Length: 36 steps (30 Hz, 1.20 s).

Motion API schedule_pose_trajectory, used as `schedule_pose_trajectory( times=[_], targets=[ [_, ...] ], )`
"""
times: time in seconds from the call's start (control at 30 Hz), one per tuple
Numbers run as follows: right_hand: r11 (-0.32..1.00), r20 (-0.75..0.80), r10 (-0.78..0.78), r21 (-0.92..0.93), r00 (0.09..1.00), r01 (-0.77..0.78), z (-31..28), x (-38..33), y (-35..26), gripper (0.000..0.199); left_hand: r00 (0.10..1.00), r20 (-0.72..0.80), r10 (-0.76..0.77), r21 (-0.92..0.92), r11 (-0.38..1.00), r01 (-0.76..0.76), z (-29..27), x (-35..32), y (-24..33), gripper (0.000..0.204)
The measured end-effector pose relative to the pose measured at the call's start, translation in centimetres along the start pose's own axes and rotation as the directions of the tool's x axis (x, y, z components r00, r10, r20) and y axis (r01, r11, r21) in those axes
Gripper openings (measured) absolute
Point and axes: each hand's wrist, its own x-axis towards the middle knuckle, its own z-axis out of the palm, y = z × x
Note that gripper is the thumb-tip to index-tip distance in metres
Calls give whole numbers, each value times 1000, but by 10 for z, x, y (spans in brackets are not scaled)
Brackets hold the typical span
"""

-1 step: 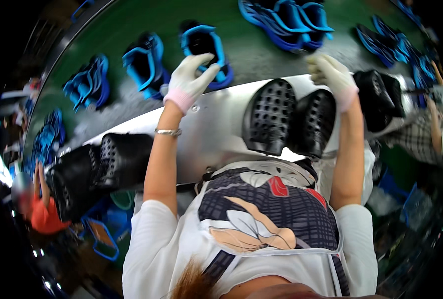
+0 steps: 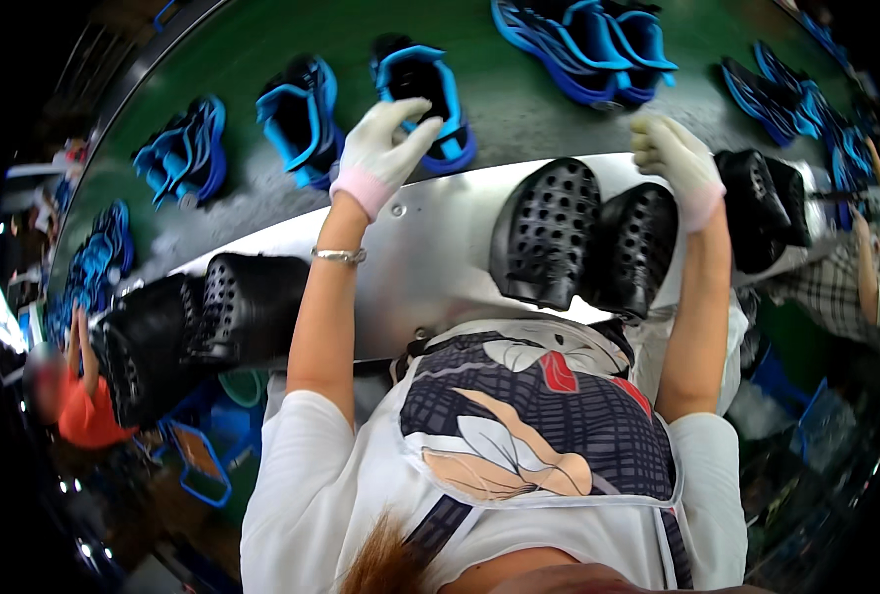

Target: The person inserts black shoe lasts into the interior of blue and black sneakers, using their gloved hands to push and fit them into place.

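My left hand [image 2: 380, 150], in a white glove with a pink cuff, is raised over the edge of the silver metal ledge [image 2: 400, 277]. Its thumb and forefinger are spread with nothing between them. Just beyond it stands a black-and-blue sports shoe [image 2: 455, 147], its opening partly behind the fingers. My right hand [image 2: 675, 163], gloved alike, hangs above the ledge with its fingers curled in; nothing shows in it. Below and left of that hand, a pair of black rounded pieces pierced with holes [image 2: 549, 233] rests on the ledge.
More blue shoes [image 2: 301, 119] stand in pairs along the green belt [image 2: 261, 40]. Black perforated pieces [image 2: 252, 307] lie at the ledge's left end, others [image 2: 757, 203] at its right. A co-worker in orange [image 2: 93, 416] is far left; another person's checked clothing [image 2: 826, 282] shows at right.
The whole view has shifted slightly, so shoes, ledge and hands sit a little further right. Both hands keep nearly the same pose.
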Motion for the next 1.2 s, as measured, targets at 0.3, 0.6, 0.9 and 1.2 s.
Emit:
schedule_pose_trajectory(
  times=[0.3, 0.6, 0.9, 1.2],
  targets=[
    [979, -308, -200, -36, 930, 199, -22, -4, 53, 33, 942, -313, -119, 37, 990, 137, -35, 25, -44, 49],
    [961, -323, -32, 251, 946, 118, -13, -5, 94, 39, 920, -48, -388, 366, 850, 378, -3, 90, -67, 79],
    [967, -279, -24, 238, 960, 94, 3, 19, 93, 37, 868, -110, -484, 365, 793, 488, 5, 90, -56, 80],
    [826, -329, -326, -554, 886, 98, -18, 12, 142, 29, 907, -37, -420, 313, 857, 409, -7, 85, -63, 87]
  ],
)
